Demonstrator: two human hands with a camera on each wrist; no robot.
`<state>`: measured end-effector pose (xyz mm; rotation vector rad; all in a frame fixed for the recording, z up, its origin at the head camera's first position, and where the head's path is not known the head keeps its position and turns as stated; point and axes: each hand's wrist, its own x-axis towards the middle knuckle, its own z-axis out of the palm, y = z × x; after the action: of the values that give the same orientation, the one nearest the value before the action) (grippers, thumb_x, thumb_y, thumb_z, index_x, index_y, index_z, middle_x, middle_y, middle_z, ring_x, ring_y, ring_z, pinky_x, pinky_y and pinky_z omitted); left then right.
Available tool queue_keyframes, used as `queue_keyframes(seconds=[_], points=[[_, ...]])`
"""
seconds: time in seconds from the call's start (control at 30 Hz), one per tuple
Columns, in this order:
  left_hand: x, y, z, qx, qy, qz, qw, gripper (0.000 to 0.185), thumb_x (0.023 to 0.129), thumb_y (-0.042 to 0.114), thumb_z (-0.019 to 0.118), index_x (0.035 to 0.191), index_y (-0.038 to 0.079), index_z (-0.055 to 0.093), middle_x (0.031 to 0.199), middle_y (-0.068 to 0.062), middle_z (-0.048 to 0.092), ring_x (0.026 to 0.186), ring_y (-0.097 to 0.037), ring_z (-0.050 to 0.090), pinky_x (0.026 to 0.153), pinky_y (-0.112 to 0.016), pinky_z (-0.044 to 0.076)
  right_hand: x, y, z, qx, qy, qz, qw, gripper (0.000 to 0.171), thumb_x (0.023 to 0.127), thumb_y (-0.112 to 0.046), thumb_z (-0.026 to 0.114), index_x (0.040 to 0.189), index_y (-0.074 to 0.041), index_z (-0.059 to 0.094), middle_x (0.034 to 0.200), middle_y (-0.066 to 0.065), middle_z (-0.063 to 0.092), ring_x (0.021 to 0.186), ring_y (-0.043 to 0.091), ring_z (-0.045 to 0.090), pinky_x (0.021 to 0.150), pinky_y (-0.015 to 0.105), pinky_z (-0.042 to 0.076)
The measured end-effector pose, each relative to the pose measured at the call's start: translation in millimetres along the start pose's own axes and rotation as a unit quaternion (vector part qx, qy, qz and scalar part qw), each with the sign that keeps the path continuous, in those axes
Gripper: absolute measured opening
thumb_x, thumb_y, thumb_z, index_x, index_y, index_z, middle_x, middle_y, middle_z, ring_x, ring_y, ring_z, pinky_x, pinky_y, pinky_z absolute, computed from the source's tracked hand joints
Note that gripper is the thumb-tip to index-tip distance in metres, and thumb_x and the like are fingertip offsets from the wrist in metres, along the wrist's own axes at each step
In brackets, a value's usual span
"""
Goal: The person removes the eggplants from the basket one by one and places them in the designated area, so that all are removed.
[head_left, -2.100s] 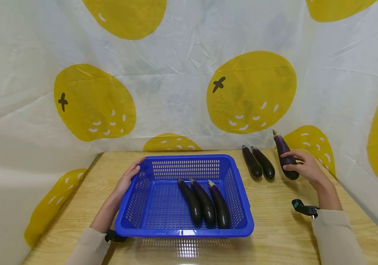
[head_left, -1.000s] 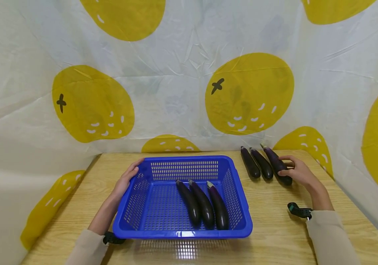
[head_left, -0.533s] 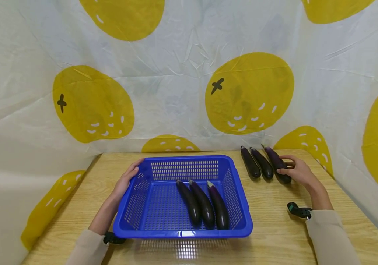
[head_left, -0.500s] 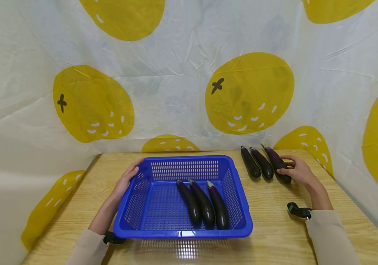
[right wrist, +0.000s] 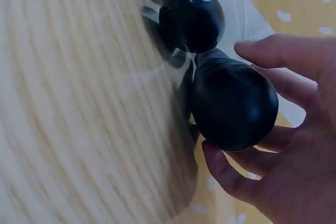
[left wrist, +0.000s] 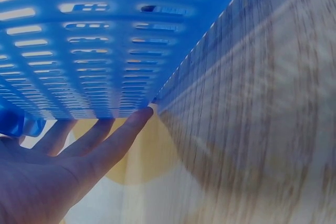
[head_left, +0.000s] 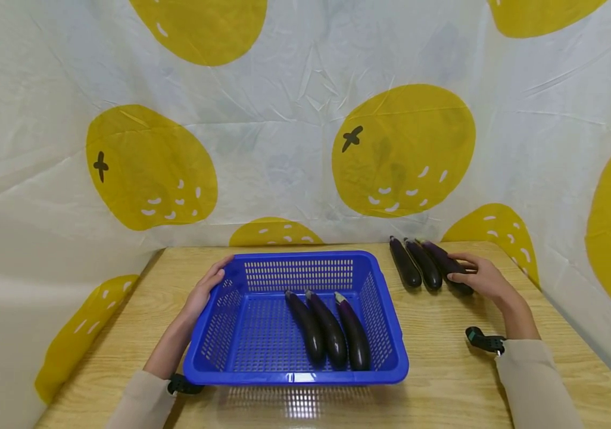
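Your right hand [head_left: 483, 277] had its grip clamped round the lower part of a glossy dark purple eggplant with a pale green stem [head_left: 440, 258], which lay at the far right of the pale wood-grain bench [head_left: 445, 357]. Your hand covered part of that eggplant's side in the head view. In the right wrist view its blunt round end faced the camera and hid the stem.

Just left of it were two slim blackish-purple eggplants, the nearer neighbour [head_left: 424, 265] and the outer one [head_left: 405, 263]. In the right wrist view the outer one was cut off by the top edge.

Your left hand [head_left: 201, 295] lay along the outer left side of a blue perforated plastic basket [head_left: 295, 378], its grip apart, fingers nearly straight and spread. The fingertips were partly lost behind the far left corner in the head view, and your thumb was hard to make out in the left wrist view. Inside the basket, three shiny dark eggplants [head_left: 328, 328] lay side by side toward the right; through the slots in the left wrist view they were barely readable.

Two seconds earlier, the eggplant in your right hand had stood tilted and well apart from the pair. Half a second earlier its stem end had pointed farther right; now it leaned in beside the nearer neighbour's stem. Your left hand and the basket had hardly shifted.
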<state>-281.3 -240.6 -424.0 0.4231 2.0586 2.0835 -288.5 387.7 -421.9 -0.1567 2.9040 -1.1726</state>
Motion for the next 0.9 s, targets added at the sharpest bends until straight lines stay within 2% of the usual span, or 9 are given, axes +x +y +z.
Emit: queue_keyframes(seconds=[0.13, 0.27, 0.47, 0.9], points=[[-0.1, -0.5, 0.1, 0.004, 0.001, 0.002, 1.0, 0.055, 0.115, 0.032, 0.026, 0.166, 0.013, 0.016, 0.174, -0.012, 0.012, 0.157, -0.03, 0.016, 0.103, -0.013, 0.041, -1.0, -1.2, -2.1, -0.018, -0.018, -0.011, 1.0, 0.063, 0.103, -0.02, 0.061, 0.154, 0.008, 0.037, 0.151, 0.044, 0.037, 0.135, 0.062, 0.041, 0.104, 0.066, 0.045], [0.4, -1.1, 0.3, 0.008, 0.001, 0.004, 1.0, 0.055, 0.115, 0.031, 0.026, 0.166, 0.013, 0.016, 0.174, -0.012, 0.012, 0.159, -0.033, 0.012, 0.102, -0.011, 0.039, -2.1, -2.7, -4.8, -0.017, -0.033, -0.007, 0.999, 0.062, 0.103, -0.019, 0.061, 0.154, 0.008, 0.037, 0.148, 0.043, 0.042, 0.134, 0.059, 0.044, 0.1, 0.061, 0.05], [0.9, -0.9, 0.6, 0.014, 0.006, 0.004, 0.9999, 0.055, 0.115, 0.031, 0.027, 0.166, 0.012, 0.018, 0.174, -0.011, 0.012, 0.159, -0.032, 0.012, 0.102, -0.01, 0.038, -2.3, -3.6, -5.4, -0.025, -0.036, -0.008, 0.999, 0.06, 0.102, -0.018, 0.061, 0.151, 0.008, 0.039, 0.145, 0.043, 0.045, 0.131, 0.058, 0.048, 0.096, 0.058, 0.053], [1.7, -2.0, -0.1, 0.013, 0.002, 0.01, 0.9999, 0.055, 0.115, 0.031, 0.027, 0.166, 0.012, 0.017, 0.174, -0.011, 0.011, 0.159, -0.032, 0.011, 0.103, -0.01, 0.037, 0.6, -4.6, -4.8, -0.02, -0.037, -0.018, 0.999, 0.065, 0.099, -0.021, 0.067, 0.151, 0.008, 0.04, 0.145, 0.043, 0.045, 0.132, 0.058, 0.046, 0.101, 0.063, 0.049]])
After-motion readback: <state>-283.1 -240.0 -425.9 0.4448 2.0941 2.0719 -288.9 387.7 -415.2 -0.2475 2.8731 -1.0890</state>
